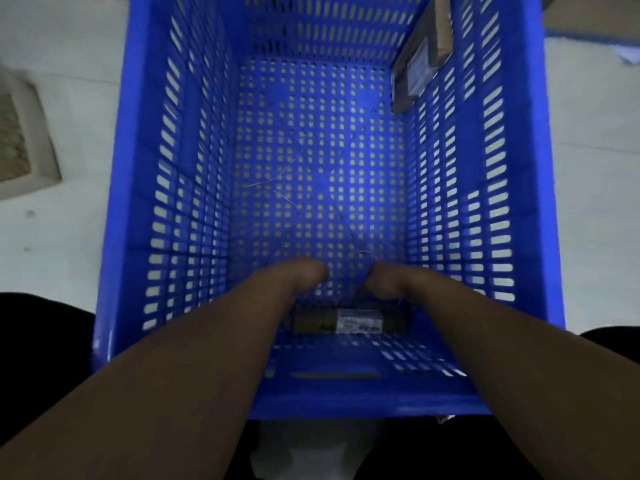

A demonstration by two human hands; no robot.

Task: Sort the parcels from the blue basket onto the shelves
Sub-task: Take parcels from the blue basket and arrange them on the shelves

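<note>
brown parcel [315, 322], white label [360, 322], in blue basket [519, 168]

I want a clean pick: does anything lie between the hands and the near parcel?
Nothing visible: left hand and right hand are at the near parcel; the other parcel leans on the far right wall.

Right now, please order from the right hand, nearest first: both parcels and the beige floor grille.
1. Labelled parcel: near wall of the blue basket, by the right hand.
2. Leaning parcel: far right corner.
3. Beige grille: floor outside, far left.
</note>
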